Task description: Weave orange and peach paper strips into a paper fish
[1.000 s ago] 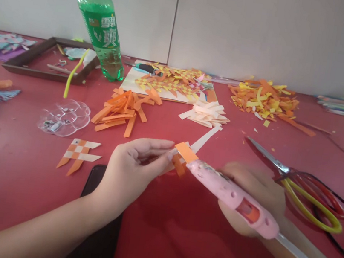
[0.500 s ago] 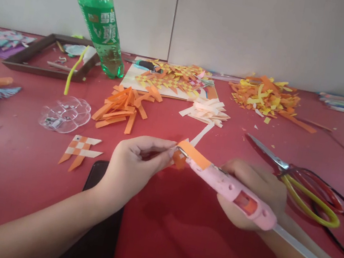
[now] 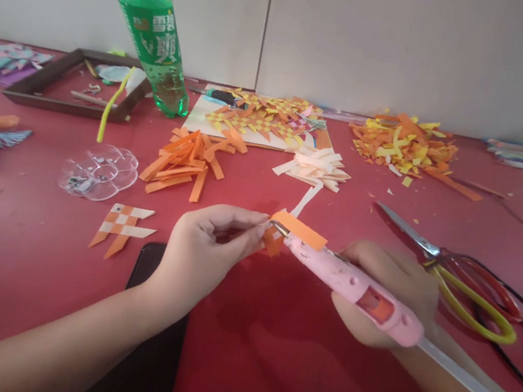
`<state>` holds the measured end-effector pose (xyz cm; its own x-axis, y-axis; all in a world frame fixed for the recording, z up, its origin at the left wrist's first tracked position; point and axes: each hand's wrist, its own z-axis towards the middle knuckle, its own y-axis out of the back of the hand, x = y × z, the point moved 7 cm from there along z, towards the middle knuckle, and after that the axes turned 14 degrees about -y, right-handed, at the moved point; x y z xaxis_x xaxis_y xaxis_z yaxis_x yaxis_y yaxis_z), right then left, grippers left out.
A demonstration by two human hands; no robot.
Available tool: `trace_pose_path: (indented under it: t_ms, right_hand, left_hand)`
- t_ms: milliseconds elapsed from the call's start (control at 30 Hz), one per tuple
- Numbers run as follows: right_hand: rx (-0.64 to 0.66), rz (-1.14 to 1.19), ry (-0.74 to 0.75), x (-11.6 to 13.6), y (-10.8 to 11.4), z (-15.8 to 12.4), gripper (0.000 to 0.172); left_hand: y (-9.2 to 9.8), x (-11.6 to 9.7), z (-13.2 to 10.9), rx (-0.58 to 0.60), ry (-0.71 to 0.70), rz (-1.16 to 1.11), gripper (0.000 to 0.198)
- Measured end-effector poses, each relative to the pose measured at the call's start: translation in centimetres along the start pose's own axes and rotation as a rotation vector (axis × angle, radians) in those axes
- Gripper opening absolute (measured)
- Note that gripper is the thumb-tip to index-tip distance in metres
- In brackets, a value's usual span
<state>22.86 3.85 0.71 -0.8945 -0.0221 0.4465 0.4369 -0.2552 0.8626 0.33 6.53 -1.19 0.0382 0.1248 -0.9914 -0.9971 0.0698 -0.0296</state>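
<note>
Metal nozzle [image 3: 280, 228] of the pink glue gun [image 3: 351, 284] shows more clearly beside the woven paper piece [image 3: 273, 242].
One second ago the orange paper strip [image 3: 309, 232] mostly covered this nozzle; now it lies further back over the gun, so the working spot is less blocked. The left hand [image 3: 204, 250] has its grip pinched together on the woven paper piece, above the red counter [image 3: 284, 370]; the right hand [image 3: 390, 287] is wrapped around the gun (its fingers are partly hidden). Whether glue flows, I cannot tell; the clear glue stick [image 3: 474, 382] is cut off.
</note>
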Motion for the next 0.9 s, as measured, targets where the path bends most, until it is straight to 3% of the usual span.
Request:
trace_pose_path:
  t_ms: [133,300,433,533,600,700,800,900]
  right_hand:
    - [0.035,-0.092,0.174,0.2,-0.4,0.0,0.026]
    - [0.039,-0.135,0.167,0.6,-0.2,0.2,0.023]
    - [-0.015,0.064,0.053,0.5,1.0,0.4,0.005]
    - [0.034,0.362,-0.085,-0.9,1.4,0.9,0.020]
    - [0.112,0.453,-0.212,-2.0,0.9,1.6,0.016]
    - [0.166,0.399,-0.385,-3.0,0.5,2.3,0.039]
    - [0.107,0.318,-0.518,-3.5,0.8,2.7,0.044]
    - [0.138,0.138,-0.532,-3.7,0.6,2.8,0.050]
  left_hand:
    - [0.0,-0.1,0.1,0.001,-0.009,-0.003,0.009]
    - [-0.2,-0.3,0.2,-0.004,-0.003,-0.014,0.010]
    - [0.0,-0.2,0.2,-0.050,0.022,-0.083,0.012]
    - [0.2,-0.2,0.3,-0.079,0.016,-0.176,0.010]
    - [0.4,-0.2,0.4,-0.096,0.005,-0.244,0.007]
    - [0.6,-0.2,0.6,-0.137,0.006,-0.330,0.008]
    - [0.7,-0.4,0.5,-0.150,0.012,-0.383,0.009]
    - [0.6,-0.3,0.4,-0.149,0.038,-0.411,0.010]
